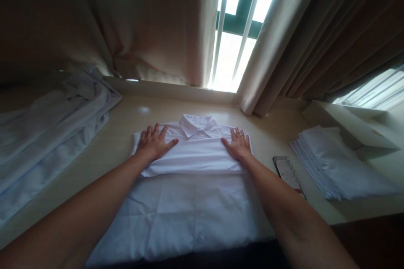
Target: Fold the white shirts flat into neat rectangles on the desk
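Observation:
A folded white collared shirt [195, 157] lies in front of me with its collar pointing toward the window. My left hand [154, 143] rests flat on its left shoulder, fingers spread. On the right shoulder, my right hand [237, 143] lies flat too, its thumb pointing inward. Both palms press on the cloth and neither grips anything. Nearer to me, more white cloth [192, 210] with a button placket spreads beneath or below the folded shirt; whether it is a separate garment I cannot tell.
White garments lie piled [57, 122] on the left. To the right are a phone-like object [288, 172], partly blurred out, and a stack of folded white clothes [341, 164] beside a pale box-like ledge [350, 124]. Curtains [151, 21] hang behind the table [158, 103], around a window [233, 50].

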Demonstrator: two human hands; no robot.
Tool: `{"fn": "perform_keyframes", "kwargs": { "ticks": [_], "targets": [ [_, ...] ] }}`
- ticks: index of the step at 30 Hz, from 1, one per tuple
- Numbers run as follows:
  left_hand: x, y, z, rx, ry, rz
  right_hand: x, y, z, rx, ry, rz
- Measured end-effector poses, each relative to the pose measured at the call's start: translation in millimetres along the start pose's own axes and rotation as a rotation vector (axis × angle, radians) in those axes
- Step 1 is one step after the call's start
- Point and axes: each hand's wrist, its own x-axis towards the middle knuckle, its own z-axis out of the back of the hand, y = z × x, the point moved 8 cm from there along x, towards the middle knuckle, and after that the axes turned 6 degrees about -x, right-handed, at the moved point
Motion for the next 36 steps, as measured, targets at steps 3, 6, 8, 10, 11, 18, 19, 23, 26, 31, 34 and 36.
{"fn": "perform_keyframes", "kwargs": {
  "ticks": [3, 6, 8, 10, 11, 18, 19, 23, 26, 31, 34, 36],
  "targets": [
    [-3, 0, 2.7, -0.012, -0.018, -0.012, -2, 2, 2, -0.015, 0.000, -0.007],
    [-9, -7, 14.6, -0.016, -0.101, -0.055, -8, 6, 11, -0.020, -0.018, -0.012],
    [-14, -19, 27.5, -0.015, -0.191, -0.132, -13, 13, 24, -0.007, -0.085, 0.015],
    [-19, -37, 38.1, -0.037, -0.244, -0.231, -14, 24, 36, 0.057, -0.129, 0.037],
    [-20, -46, 41.5, -0.061, -0.247, -0.274, -12, 29, 40, 0.098, -0.122, 0.031],
    [-20, -92, 37.0, -0.233, -0.207, -0.296, 32, 56, 32, 0.226, 0.165, -0.184],
    [-20, -93, 34.4, -0.247, -0.211, -0.277, 39, 58, 30, 0.237, 0.203, -0.198],
    [-25, -88, 27.4, -0.280, -0.239, -0.207, 54, 63, 26, 0.249, 0.285, -0.239],
    [-26, -86, 25.8, -0.299, -0.232, -0.236, 48, 65, 29, 0.227, 0.271, -0.260],
    [-30, -92, 33.7, -0.308, -0.180, -0.271, -13, 81, 49, 0.188, 0.062, -0.134],
    [-55, -96, 52.0, -0.266, -0.219, -0.274, -76, 104, 58, 0.128, -0.122, 0.190],
    [-84, -90, 61.9, -0.209, -0.246, -0.270, -113, 105, 50, 0.082, -0.145, 0.321]
  ]
}}
